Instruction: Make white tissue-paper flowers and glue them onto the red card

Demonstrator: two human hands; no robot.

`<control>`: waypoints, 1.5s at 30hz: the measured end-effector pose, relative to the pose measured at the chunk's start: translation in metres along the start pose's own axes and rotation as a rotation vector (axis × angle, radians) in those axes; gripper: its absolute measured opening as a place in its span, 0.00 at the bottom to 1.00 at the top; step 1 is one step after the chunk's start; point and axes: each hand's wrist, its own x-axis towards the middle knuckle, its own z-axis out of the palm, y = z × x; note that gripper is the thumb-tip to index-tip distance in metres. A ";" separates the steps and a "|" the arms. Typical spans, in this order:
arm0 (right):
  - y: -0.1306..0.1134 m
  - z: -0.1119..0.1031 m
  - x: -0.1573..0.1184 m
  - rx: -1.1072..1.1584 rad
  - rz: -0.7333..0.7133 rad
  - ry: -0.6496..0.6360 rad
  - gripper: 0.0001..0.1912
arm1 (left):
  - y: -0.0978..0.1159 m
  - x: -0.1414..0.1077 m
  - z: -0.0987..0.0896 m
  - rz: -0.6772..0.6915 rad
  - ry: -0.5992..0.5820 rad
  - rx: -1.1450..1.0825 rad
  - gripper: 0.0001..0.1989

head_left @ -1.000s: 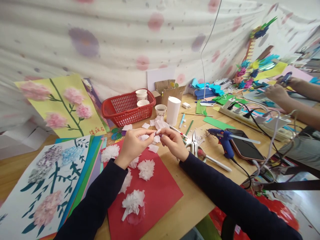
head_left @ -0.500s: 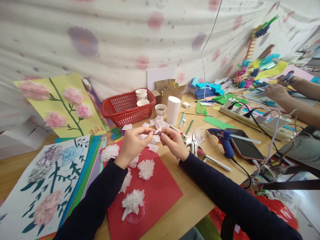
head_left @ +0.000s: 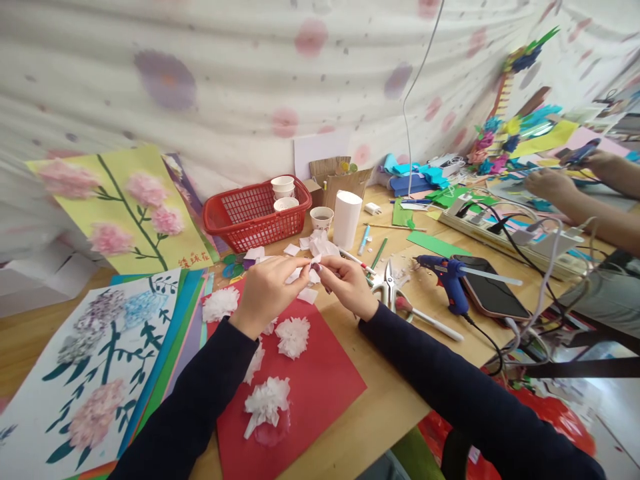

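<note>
Between my fingertips is a small piece of white tissue paper, pinched from both sides. My left hand is closed on its left end, my right hand on its right; the fingers hide most of it. Below them lies a red sheet of card with several crumpled white paper flowers on it. The nearest flower sits beside a shiny wet-looking patch. Loose white paper squares lie just beyond my hands.
A red basket with paper cups, a white paper roll and a cup stand behind. To the right lie scissors, a blue glue gun, a phone and a power strip. Another person's hands work at far right.
My left hand has shifted slightly to the right and its fingers have turned over the paper. My right hand is nearly still. The other person's hands have moved a little.
</note>
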 end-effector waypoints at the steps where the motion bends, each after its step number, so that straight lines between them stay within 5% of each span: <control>1: 0.000 0.000 0.000 0.001 0.004 0.006 0.16 | 0.000 0.000 0.000 -0.014 -0.001 0.005 0.07; 16: 0.001 0.002 0.000 0.066 0.000 0.035 0.17 | 0.006 0.007 -0.005 -0.279 -0.104 -0.279 0.08; 24: 0.001 0.003 0.001 0.139 -0.035 0.048 0.16 | 0.007 0.004 -0.002 -0.272 -0.099 -0.264 0.06; 34: -0.002 0.003 0.002 0.159 -0.009 0.060 0.16 | 0.005 0.004 -0.001 -0.466 -0.094 -0.444 0.06; 45: 0.001 0.002 0.001 0.108 0.018 0.075 0.16 | 0.005 0.006 -0.001 -0.516 -0.092 -0.482 0.07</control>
